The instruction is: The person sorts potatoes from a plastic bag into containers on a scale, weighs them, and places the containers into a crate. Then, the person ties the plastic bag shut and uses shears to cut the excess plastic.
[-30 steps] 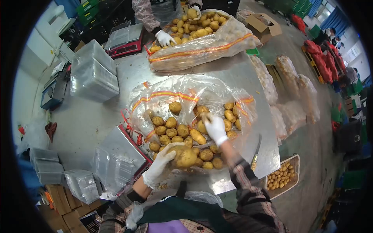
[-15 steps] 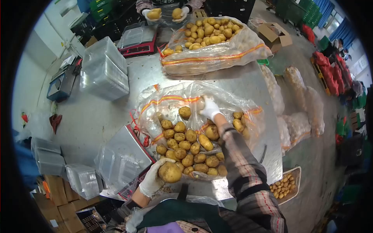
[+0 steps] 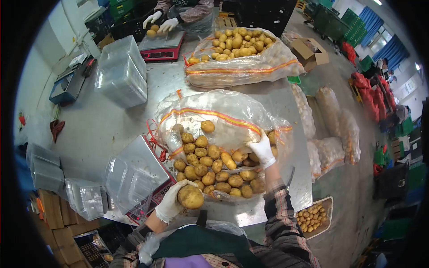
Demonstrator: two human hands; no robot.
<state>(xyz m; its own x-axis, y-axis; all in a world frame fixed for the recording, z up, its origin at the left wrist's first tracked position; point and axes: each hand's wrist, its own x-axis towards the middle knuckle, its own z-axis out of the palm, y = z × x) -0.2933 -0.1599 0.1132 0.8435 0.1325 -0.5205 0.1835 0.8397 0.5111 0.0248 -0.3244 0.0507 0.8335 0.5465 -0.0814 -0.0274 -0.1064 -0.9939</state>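
Low in the frame's centre, the left hand (image 3: 171, 204) has its grip clamped around a large, roundish potato (image 3: 191, 197). It is held at the near lip of the open bag (image 3: 210, 111), with the clear tray (image 3: 129, 174) on the scale (image 3: 152, 202) just to its left. The right hand (image 3: 262, 151), right of centre, rests on the potato pile (image 3: 210, 172); I cannot tell whether its grip closes on one.

A big, round, tan potato (image 3: 191, 197) sits cupped in the gloved left hand (image 3: 171, 204), just beside the clear, orange-striped sack (image 3: 210, 111) lying open, heaped with smaller potatoes (image 3: 214, 172).
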